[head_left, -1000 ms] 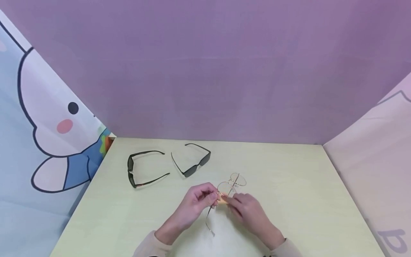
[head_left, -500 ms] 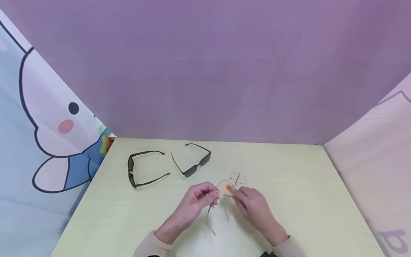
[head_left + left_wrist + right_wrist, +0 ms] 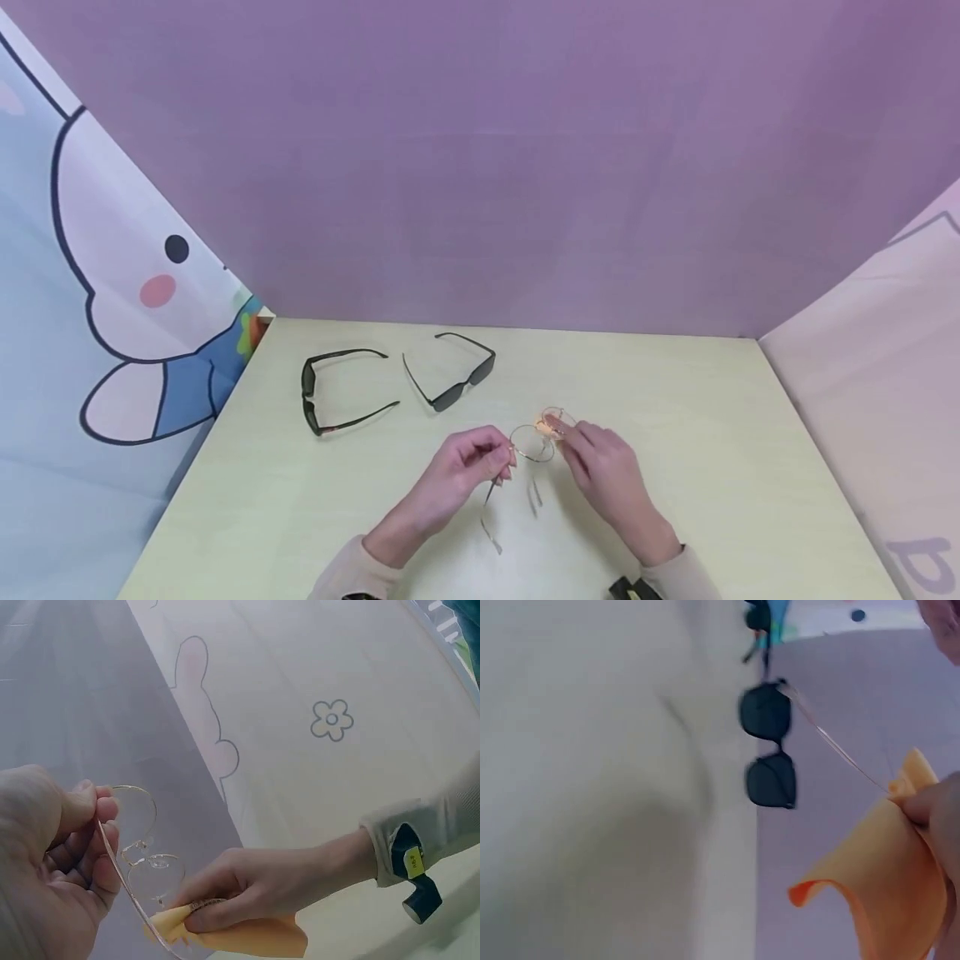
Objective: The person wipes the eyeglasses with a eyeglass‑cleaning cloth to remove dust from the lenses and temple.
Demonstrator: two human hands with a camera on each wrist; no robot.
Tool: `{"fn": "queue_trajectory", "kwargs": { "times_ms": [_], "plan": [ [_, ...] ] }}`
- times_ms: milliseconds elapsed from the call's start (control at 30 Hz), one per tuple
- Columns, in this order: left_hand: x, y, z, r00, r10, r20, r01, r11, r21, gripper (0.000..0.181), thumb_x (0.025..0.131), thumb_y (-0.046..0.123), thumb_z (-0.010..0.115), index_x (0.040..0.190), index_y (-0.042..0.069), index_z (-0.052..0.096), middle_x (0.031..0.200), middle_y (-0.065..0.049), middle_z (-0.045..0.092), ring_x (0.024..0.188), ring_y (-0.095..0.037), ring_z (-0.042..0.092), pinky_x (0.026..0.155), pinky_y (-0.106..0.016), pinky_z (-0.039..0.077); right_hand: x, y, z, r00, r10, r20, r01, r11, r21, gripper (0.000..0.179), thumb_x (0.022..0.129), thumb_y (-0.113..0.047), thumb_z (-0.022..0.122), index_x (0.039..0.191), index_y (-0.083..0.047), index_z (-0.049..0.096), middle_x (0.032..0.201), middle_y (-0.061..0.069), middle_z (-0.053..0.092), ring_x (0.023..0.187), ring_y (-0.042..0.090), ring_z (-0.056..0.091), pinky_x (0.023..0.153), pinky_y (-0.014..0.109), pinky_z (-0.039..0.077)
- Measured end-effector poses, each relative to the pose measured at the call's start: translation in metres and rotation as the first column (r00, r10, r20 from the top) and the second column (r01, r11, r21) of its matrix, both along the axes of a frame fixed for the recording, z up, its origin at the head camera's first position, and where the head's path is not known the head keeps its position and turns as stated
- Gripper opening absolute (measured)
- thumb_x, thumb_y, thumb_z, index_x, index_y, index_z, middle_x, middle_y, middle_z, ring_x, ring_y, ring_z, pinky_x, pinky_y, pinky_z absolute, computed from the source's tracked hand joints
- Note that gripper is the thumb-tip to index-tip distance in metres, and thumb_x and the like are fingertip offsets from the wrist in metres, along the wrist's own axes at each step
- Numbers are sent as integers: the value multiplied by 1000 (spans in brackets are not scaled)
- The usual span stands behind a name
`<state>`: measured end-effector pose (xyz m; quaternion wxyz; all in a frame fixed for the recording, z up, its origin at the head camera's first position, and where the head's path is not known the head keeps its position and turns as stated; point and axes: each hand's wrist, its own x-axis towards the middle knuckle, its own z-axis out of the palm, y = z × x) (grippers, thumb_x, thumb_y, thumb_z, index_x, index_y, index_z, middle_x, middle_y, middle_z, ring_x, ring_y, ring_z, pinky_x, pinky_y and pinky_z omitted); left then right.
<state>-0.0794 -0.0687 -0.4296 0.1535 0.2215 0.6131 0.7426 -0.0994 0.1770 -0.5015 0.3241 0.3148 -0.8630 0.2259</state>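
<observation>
Spanning both hands (image 3: 459, 468) (image 3: 606, 477): wire-rimmed glasses (image 3: 532, 444), apparently off the table (image 3: 720, 467).

Cloth (image 3: 889, 874) cropped below, upper sunglasses (image 3: 759, 616) seemingly cut off (right wrist view).

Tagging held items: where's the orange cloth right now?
At bottom centre of the left wrist view: the orange cloth is pinched in the right hand, at the gold wire-rimmed eyeglasses.

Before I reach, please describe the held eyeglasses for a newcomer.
Above the pale table, the left hand pinches the eyeglasses while the right hand holds an orange cloth to them. Unlike both pairs of black sunglasses, these have thin, round, golden rims, with no dark lenses.
</observation>
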Motion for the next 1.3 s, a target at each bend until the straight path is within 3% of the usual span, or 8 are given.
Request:
{"fn": "queue_trajectory", "kwargs": {
  "times_ms": [133, 300, 567, 667, 867, 933, 1133, 1300],
  "plan": [
    [-1, 0, 2, 1000, 23, 1, -23, 1000, -13, 29, 105, 9, 55, 104, -21, 56, 86, 9, 61, 80, -4, 58, 75, -17, 52, 5, -2, -6, 997, 68, 45, -71, 996, 60, 32, 84, -9, 73, 115, -7, 76, 80, 0, 68, 63, 9, 58, 59, 23, 53],
    [-3, 0, 5, 999, 45, 18, -44, 998, -38, 27, 104, 9, 56, 104, -18, 58, 87, 5, 61, 80, -5, 57, 76, -18, 52, 19, -6, -19, 968, 183, 171, -216, 956, 196, 39, 81, -11, 80, 120, -14, 76, 82, -6, 68, 69, 6, 59, 66, 20, 54],
    [-4, 3, 6, 999, 34, 35, -33, 999, -20, 27, 104, 6, 55, 104, -20, 56, 86, 8, 61, 80, -6, 57, 76, -18, 52, 1, 7, -2, 994, 49, 96, -52, 998, 36, 38, 82, -7, 76, 119, -9, 75, 85, 3, 71, 68, 13, 64, 63, 28, 58],
    [-6, 4, 8, 999, 44, 23, -44, 999, -27, 27, 104, 7, 55, 104, -20, 56, 85, 7, 61, 79, -6, 57, 75, -18, 52, -2, 8, 2, 993, 50, 104, -54, 998, 37, 36, 83, -7, 77, 119, -9, 75, 84, 3, 70, 68, 13, 63, 62, 29, 58],
    [-11, 5, 7, 997, 76, 20, -74, 995, -65, 26, 105, 9, 54, 105, -16, 58, 87, 4, 59, 81, -7, 56, 77, -19, 51, 8, 1, -3, 923, 158, 351, -241, 948, 206, 34, 88, -10, 78, 122, -15, 76, 84, -7, 69, 73, 5, 60, 68, 24, 55],
    [-11, 6, 6, 997, 66, 33, -63, 996, -66, 27, 105, 9, 54, 106, -17, 57, 87, 5, 59, 81, -7, 56, 77, -19, 51, 9, 0, -3, 914, 158, 373, -254, 941, 223, 33, 88, -10, 78, 122, -15, 75, 85, -7, 69, 74, 5, 60, 70, 25, 55],
    [-11, 7, 4, 998, 39, 47, -36, 998, -48, 29, 105, 8, 54, 107, -21, 56, 85, 7, 59, 80, -7, 56, 76, -18, 50, -2, 4, 5, 986, 42, 160, -62, 991, 121, 35, 81, -5, 82, 116, -10, 76, 81, 0, 69, 66, 11, 59, 61, 27, 55],
    [-11, 5, 6, 998, 59, 28, -57, 997, -55, 26, 105, 7, 54, 105, -19, 57, 85, 6, 59, 80, -7, 56, 75, -18, 51, -5, 4, 6, 992, 40, 122, -51, 995, 83, 32, 81, -5, 81, 112, -9, 76, 82, 2, 69, 66, 12, 60, 60, 27, 55]
  ]
}}
